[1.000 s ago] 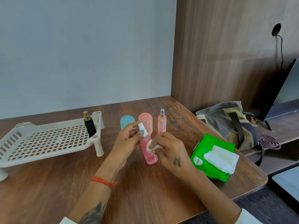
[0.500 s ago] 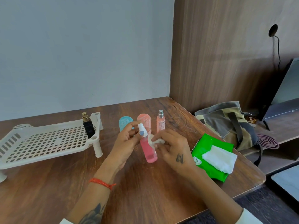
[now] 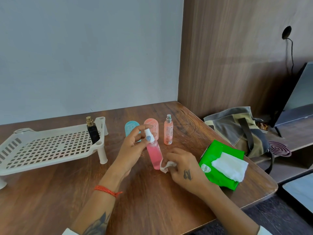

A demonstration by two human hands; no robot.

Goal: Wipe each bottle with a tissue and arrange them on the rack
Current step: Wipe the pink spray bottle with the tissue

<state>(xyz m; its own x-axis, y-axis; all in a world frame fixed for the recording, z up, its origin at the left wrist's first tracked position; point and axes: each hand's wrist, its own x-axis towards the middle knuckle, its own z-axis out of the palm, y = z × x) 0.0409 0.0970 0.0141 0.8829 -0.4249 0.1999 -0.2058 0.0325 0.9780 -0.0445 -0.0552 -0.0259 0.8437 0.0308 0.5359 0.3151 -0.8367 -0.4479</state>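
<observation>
My left hand (image 3: 133, 146) pinches the white spray top of a pink bottle (image 3: 154, 155) and holds it upright over the table. My right hand (image 3: 182, 165) presses a crumpled white tissue (image 3: 166, 166) against the bottle's lower right side. Behind stand a slim peach spray bottle (image 3: 168, 130), a flat salmon-pink bottle (image 3: 151, 125) and a flat light-blue bottle (image 3: 130, 127), the last two partly hidden by my left fingers. A black bottle with a gold cap (image 3: 92, 131) stands at the right end of the white slotted rack (image 3: 42, 150).
A green tissue pack (image 3: 213, 167) with a white tissue (image 3: 230, 166) lying on top sits near the table's right edge. Beyond it, on a lower shelf, lie a grey-olive bag (image 3: 237, 129), a purple coil (image 3: 279, 148) and a dark screen (image 3: 298, 95).
My right hand has slid the tissue down the pink bottle, from near its neck to its base. The left hand keeps its grip on the spray top.
</observation>
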